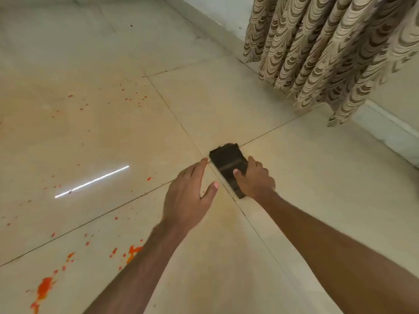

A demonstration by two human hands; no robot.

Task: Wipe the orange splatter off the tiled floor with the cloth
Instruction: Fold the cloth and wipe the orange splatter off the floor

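Observation:
A dark folded cloth (pixel 226 162) lies on the beige tiled floor (pixel 306 177) where four tiles meet. My right hand (pixel 256 180) grips the cloth's right side, thumb on top and fingers curled round its edge. Just left of the cloth, my left hand (pixel 190 189) hovers with straight fingers and holds nothing. Orange splatter (pixel 43 288) marks the floor at the lower left. Smaller orange drops (pixel 133 251) lie beside my left forearm, and fine specks (pixel 127 99) are scattered farther up on the left.
A patterned beige and brown curtain (pixel 328 48) hangs to the floor at the upper right. A pale wall with a skirting (pixel 390 130) runs along the right. A bright light reflection (pixel 90 182) streaks the tile at the left.

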